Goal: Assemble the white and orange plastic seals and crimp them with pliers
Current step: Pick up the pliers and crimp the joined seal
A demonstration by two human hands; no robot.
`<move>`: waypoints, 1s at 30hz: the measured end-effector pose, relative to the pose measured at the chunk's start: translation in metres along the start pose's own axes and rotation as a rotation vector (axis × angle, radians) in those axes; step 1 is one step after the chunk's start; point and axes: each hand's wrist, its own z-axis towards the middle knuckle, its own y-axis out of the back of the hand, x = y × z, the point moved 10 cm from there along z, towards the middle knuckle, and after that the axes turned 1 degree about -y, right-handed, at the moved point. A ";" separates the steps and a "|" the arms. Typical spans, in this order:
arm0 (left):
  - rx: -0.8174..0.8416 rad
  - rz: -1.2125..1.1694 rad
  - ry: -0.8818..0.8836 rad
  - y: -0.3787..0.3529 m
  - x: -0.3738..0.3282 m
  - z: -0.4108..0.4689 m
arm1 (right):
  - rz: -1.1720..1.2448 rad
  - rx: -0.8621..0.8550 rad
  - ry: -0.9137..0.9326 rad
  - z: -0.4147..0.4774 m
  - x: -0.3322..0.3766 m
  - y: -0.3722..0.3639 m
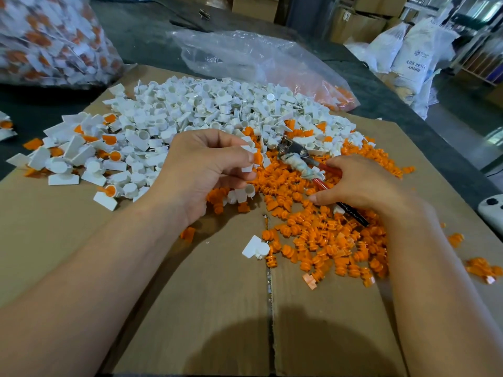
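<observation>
We judge the seal (254, 158) to be featherlight, stiff moulded plastic, smooth enough to slip. It is best pinched by its flat white tab, which leaves the orange plug end free for the tool. The left hand (206, 170) does roughly that, closed on the seal between thumb and fingertips, held just above the orange plugs (326, 240) at the middle of the cardboard sheet (190, 295). The orange end faces right and the white tab hangs downward.

The pliers (299, 156) look heavier and rigid. Their long axis runs from near right to far left, with the metal head pointing at the seal from just beside it. The right hand (362, 186) lies curled over their red handles, gripping them. Loose white bodies (204, 104) are heaped farther back
</observation>
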 end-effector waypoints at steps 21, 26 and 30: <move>-0.066 -0.222 -0.175 0.009 -0.009 0.009 | 0.149 -0.648 0.272 -0.047 0.047 0.069; -0.106 -0.237 -0.241 0.013 -0.014 0.008 | 0.204 -0.528 0.356 -0.044 0.067 0.049; -0.146 -0.261 -0.292 0.017 -0.019 0.006 | 0.201 -0.455 0.389 -0.043 0.077 0.039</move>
